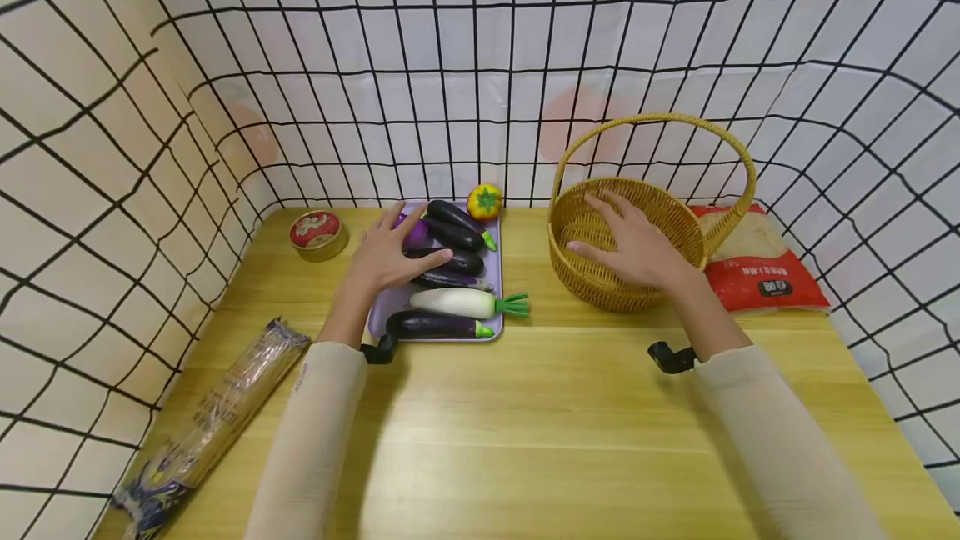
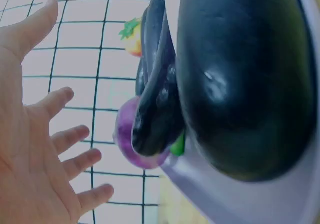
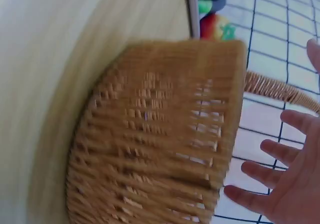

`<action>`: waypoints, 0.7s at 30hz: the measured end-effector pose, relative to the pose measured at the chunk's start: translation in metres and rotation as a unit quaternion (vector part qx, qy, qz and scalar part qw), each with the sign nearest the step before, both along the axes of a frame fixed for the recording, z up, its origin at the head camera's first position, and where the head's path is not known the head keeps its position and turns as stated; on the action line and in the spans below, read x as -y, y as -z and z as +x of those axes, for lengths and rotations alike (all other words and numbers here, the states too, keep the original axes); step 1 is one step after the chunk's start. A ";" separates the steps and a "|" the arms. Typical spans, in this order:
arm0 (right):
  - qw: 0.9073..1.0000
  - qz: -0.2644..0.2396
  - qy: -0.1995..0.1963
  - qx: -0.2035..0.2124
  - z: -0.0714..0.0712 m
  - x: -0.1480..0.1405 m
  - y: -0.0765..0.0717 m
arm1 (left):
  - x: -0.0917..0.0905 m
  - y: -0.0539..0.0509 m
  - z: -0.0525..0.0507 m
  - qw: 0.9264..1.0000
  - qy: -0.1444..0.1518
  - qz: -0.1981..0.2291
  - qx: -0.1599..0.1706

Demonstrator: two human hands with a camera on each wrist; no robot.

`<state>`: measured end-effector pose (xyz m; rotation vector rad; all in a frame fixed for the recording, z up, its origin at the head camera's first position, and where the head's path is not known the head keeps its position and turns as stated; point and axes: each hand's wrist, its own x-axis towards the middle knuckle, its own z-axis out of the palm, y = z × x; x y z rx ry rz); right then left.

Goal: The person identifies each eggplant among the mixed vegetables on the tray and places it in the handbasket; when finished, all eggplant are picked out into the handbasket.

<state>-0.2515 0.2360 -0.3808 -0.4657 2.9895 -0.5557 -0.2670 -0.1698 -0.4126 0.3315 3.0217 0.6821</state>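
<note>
Tray (image 1: 393, 298) w/ veg (image 1: 453, 302), bskt (image 1: 581, 280) nearby

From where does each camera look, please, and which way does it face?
Head: worn on the head, looks forward and down at tray and basket; left hand, right hand and sleeves show.
Left wrist: worn on that wrist, faces eggplants; left hand shows.
Right wrist: worn on that wrist, faces basket; right hand shows.
Shared: head and right wrist both show the basket.
</note>
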 end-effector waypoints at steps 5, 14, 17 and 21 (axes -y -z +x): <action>0.998 -0.057 -0.016 -0.016 0.014 0.009 0.007 | 0.015 0.003 0.011 0.997 0.002 0.072 0.014; 0.989 -0.138 -0.046 -0.022 0.043 0.044 0.019 | 0.039 0.014 0.027 0.993 -0.024 0.113 0.009; 0.983 -0.172 -0.067 -0.021 0.051 0.055 0.024 | 0.046 0.020 0.029 0.992 -0.036 0.122 0.018; 0.974 -0.209 -0.092 -0.002 0.058 0.069 0.028 | 0.053 0.027 0.031 0.988 -0.056 0.141 0.039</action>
